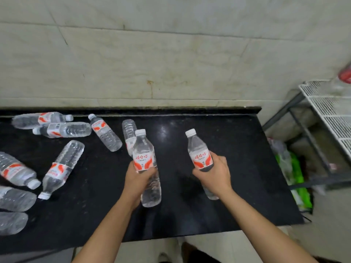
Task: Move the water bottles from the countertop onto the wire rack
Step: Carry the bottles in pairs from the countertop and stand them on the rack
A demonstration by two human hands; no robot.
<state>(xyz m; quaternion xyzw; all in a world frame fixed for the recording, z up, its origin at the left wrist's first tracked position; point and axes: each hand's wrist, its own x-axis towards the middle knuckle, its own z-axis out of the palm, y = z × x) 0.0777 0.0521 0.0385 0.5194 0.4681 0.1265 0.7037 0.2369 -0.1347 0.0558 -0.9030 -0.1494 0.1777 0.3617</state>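
Curling round a red-labelled water bottle [143,149], the left grip [137,179] holds it over the black tabletop [237,141], cap pointing away. Beside it, the right grip [215,176] clasps a second bottle [197,147] at its label. Left of the left grip, loose bottles [62,168] lie on their sides on the tabletop. Farther off, right of the right grip, stands the white wire rack [330,111].
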